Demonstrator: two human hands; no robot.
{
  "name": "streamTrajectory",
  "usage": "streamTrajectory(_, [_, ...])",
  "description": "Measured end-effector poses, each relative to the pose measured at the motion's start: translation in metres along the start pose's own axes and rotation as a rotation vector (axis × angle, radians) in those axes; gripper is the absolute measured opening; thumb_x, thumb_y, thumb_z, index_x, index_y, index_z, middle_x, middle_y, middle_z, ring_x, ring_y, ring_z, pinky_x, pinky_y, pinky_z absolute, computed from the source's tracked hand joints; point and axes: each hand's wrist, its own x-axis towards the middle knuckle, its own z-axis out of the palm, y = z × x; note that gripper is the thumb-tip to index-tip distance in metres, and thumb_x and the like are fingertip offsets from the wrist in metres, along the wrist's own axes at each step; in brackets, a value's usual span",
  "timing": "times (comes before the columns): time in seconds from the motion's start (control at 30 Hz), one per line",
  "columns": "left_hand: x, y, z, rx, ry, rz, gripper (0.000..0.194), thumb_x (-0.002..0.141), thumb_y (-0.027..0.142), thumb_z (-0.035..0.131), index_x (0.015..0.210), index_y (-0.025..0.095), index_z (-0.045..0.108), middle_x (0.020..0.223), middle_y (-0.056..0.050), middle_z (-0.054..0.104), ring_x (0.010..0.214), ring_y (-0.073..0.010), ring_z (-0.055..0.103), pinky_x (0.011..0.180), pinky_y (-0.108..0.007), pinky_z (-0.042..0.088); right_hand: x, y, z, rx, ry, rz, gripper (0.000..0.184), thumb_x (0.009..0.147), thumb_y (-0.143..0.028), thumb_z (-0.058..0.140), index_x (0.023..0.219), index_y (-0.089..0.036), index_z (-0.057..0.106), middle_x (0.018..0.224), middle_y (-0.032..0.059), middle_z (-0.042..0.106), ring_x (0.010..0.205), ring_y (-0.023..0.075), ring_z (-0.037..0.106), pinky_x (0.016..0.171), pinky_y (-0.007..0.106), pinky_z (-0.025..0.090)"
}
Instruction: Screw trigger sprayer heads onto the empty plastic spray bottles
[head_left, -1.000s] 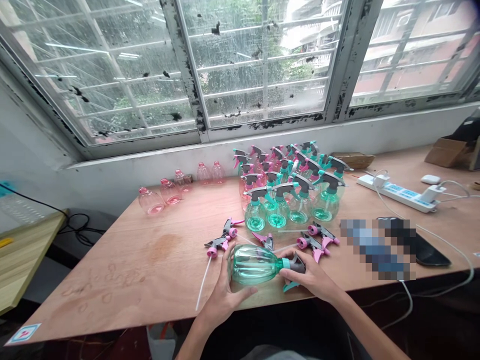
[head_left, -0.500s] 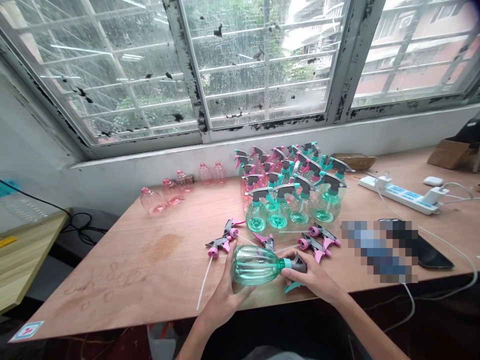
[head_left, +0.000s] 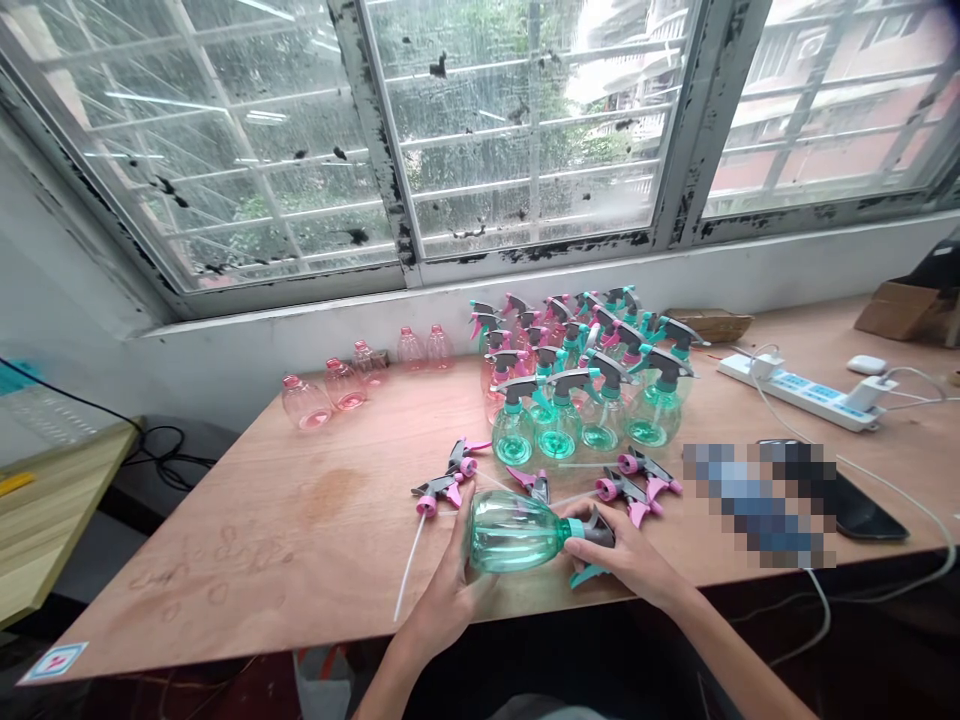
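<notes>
Lying on its side in the forward, downward head view, a clear green bottle spans the gap between a person's two bare hands, at the near side of the desk. Its long axis runs left to right, almost level, with the base to the left and the neck to the right. The left hand is opened in a wide cup around the base end, its fingers along the bottle's left side; how its thumb sits is partly hidden. The right hand is curled more tightly around the grey spray head, its thumb by the teal collar, so it is the hand nearer the neck joint. Collar and neck are in line; whether the thread is fully seated cannot be told. A teal trigger points toward the person, below the right hand. Just beyond the bottle lie loose pink-collared spray heads; behind them stands a cluster of spray bottles
</notes>
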Motion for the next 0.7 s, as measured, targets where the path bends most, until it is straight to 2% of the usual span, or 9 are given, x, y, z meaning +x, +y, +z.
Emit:
streamTrajectory(0.13, [-0.0016,0.0004,0.0000,0.008,-0.022,-0.007,0.105,0.091,0.036,0.073,0.158,0.044,-0.008,0.173,0.005,-0.008,0.160,-0.0282,0.008,0.130,-0.046,0.013,0.0003,0.0008,0.0005,0.009,0.005,-0.002,0.032,0.085,-0.040,0.079,0.104,-0.019,0.065,0.068,-0.0043,0.064,0.063,0.0174,0.062,0.062,0.033,0.052])
streamTrajectory(0.23, [-0.0035,-0.0019,-0.0013,0.026,-0.037,-0.039,0.111,0.089,0.039,0.075,0.159,0.041,-0.010,0.174,0.003,-0.008,0.160,-0.0288,0.009,0.130,-0.046,0.013,0.0006,0.0002,0.0011,0.017,0.003,-0.010,0.030,0.084,-0.040,0.080,0.102,-0.019,0.066,0.070,-0.0043,0.064,0.063,0.0168,0.062,0.062,0.032,0.053])
streamTrajectory(0.37, [-0.0037,-0.0044,-0.0025,0.019,-0.060,-0.075,0.109,0.090,0.041,0.073,0.161,0.034,-0.010,0.174,-0.005,0.009,0.158,-0.0279,0.017,0.130,-0.047,0.017,0.0012,-0.0001,0.0012,0.032,0.008,-0.019,0.029,0.084,-0.039,0.080,0.101,-0.020,0.067,0.074,-0.0043,0.063,0.063,0.0155,0.063,0.062,0.030,0.055])
streamTrajectory(0.47, [-0.0028,-0.0043,-0.0018,0.017,-0.070,-0.054,0.108,0.092,0.038,0.072,0.160,0.035,-0.012,0.173,-0.006,0.017,0.157,-0.0284,0.023,0.129,-0.048,0.021,0.0019,0.0012,0.0007,0.041,0.018,-0.020,0.029,0.084,-0.039,0.080,0.102,-0.020,0.067,0.074,-0.0043,0.063,0.063,0.0154,0.063,0.061,0.030,0.056])
streamTrajectory(0.6, [-0.0023,-0.0002,0.0003,0.032,-0.049,-0.013,0.109,0.093,0.035,0.070,0.158,0.039,-0.018,0.173,-0.005,0.012,0.157,-0.0315,0.021,0.128,-0.049,0.022,0.0023,0.0037,-0.0003,0.046,0.018,-0.020,0.029,0.084,-0.038,0.081,0.101,-0.019,0.067,0.073,-0.0043,0.063,0.062,0.0153,0.063,0.060,0.030,0.056])
streamTrajectory(0.7, [-0.0026,0.0041,0.0011,0.060,-0.050,-0.022,0.114,0.090,0.034,0.074,0.157,0.039,-0.018,0.174,-0.004,0.011,0.158,-0.0308,0.016,0.129,-0.049,0.018,0.0025,0.0043,-0.0007,0.045,0.015,-0.022,0.029,0.084,-0.038,0.081,0.101,-0.019,0.067,0.072,-0.0041,0.063,0.062,0.0154,0.063,0.060,0.029,0.056])
